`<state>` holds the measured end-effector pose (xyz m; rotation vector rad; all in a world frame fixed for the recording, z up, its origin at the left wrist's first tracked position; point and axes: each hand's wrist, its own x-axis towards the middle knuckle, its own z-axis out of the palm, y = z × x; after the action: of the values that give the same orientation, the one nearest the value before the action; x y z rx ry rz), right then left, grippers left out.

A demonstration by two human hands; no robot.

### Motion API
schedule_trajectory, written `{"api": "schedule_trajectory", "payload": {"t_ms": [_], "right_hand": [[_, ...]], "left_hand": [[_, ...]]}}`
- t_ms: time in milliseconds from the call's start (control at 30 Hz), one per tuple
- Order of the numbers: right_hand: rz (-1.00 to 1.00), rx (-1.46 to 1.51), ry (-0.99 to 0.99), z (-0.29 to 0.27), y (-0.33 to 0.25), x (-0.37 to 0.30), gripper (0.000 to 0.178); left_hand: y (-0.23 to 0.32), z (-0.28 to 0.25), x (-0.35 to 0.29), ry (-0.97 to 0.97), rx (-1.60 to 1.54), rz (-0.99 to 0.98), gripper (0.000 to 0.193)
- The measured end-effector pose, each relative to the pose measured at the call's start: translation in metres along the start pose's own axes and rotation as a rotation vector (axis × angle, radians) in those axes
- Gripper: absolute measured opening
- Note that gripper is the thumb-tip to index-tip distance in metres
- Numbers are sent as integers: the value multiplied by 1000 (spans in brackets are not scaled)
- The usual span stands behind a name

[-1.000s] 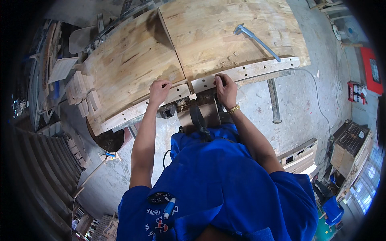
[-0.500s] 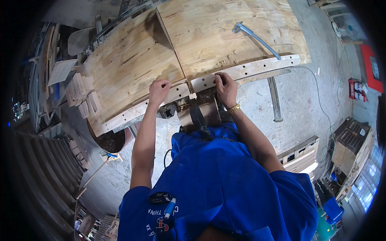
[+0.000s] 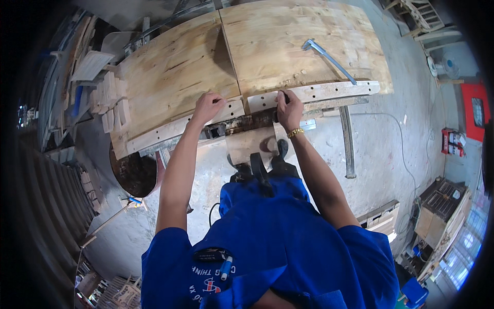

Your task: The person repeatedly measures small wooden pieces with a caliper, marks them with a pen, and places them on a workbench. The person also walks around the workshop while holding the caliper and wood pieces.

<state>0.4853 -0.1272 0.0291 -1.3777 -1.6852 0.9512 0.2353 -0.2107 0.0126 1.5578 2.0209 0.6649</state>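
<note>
On drilled strips (image 3: 329,91), left hand (image 3: 207,107) and right hand (image 3: 291,110) curl, grips narrow; shirt (image 3: 262,232) bears white lettering (image 3: 201,271).

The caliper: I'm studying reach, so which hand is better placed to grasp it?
Probably the right hand: it is nearer the caliper, which lies mostly over the right panel; the left hand is farther away.

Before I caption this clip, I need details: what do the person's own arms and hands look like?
Both arms have short, bright-blue fabric sleeves. A gold-coloured metallic bracelet circles the right wrist; the left hand and right hand are ungloved.
</note>
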Motion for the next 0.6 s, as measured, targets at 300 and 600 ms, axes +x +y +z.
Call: {"api": "schedule_trajectory", "payload": {"t_ms": [300,600], "right_hand": [[-24,2,19,0,2,1,21],[-32,1,38,0,3,-2,21]], "left_hand": [[-4,6,1,39,-26,2,27],[-7,10,-1,69,-5,37,25]]}}
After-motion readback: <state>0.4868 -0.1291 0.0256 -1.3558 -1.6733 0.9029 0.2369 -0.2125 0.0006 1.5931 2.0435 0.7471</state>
